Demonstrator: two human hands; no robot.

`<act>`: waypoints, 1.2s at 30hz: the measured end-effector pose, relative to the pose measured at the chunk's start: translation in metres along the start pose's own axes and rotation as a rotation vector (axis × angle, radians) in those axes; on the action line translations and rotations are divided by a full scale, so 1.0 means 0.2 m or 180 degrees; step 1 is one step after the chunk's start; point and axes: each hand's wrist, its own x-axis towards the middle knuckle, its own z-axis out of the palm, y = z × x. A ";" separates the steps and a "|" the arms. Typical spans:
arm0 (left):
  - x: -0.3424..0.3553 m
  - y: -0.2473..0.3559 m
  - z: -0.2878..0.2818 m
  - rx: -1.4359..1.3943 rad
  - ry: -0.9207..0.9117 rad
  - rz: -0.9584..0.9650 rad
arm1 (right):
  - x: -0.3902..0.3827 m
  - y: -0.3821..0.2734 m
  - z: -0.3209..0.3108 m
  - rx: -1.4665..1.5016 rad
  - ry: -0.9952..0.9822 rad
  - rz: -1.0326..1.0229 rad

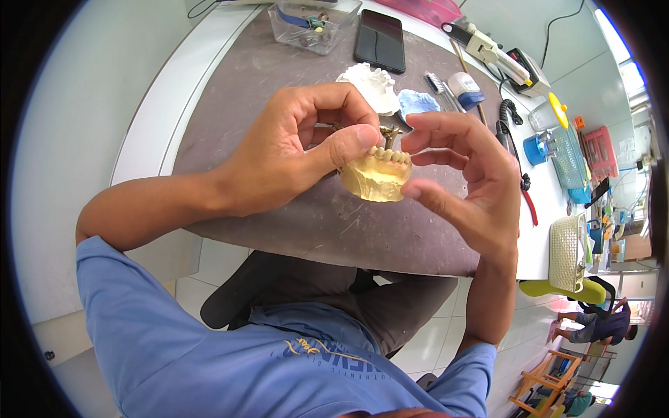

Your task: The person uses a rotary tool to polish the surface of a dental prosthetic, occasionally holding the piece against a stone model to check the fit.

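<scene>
My left hand (293,146) grips a yellow dental cast (371,181) with a row of tooth shapes along its top, thumb over its upper left. A brass-coloured metal articulator (390,134) shows behind the cast. My right hand (467,181) is open around the cast's right side, fingers curved and apart; whether its thumb tip touches the cast I cannot tell. Just beyond my hands lie a white plaster cast (371,85) and a light blue moulded piece (417,103), partly hidden.
A black phone (380,40), a clear box (310,21), a brush (435,83) and a heat-gun-like tool (498,59) stand on the grey bench mat (293,240). Baskets (568,254) line the right side. Another person (599,324) is at the far right.
</scene>
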 end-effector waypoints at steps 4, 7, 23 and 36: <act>0.00 0.00 0.00 0.0059 -0.0002 -0.0019 | -0.04 0.00 0.03 -0.0378 0.0085 -0.0276; 0.00 0.00 0.01 -0.0024 0.0026 -0.0049 | -0.05 0.01 0.04 -0.0712 0.0161 -0.0411; 0.00 0.01 0.00 0.0257 -0.0037 0.0072 | -0.05 0.01 0.05 -0.1246 0.0346 -0.0885; 0.01 0.00 0.00 0.0380 -0.0092 0.0147 | -0.07 0.05 0.08 -0.0906 0.0618 -0.0852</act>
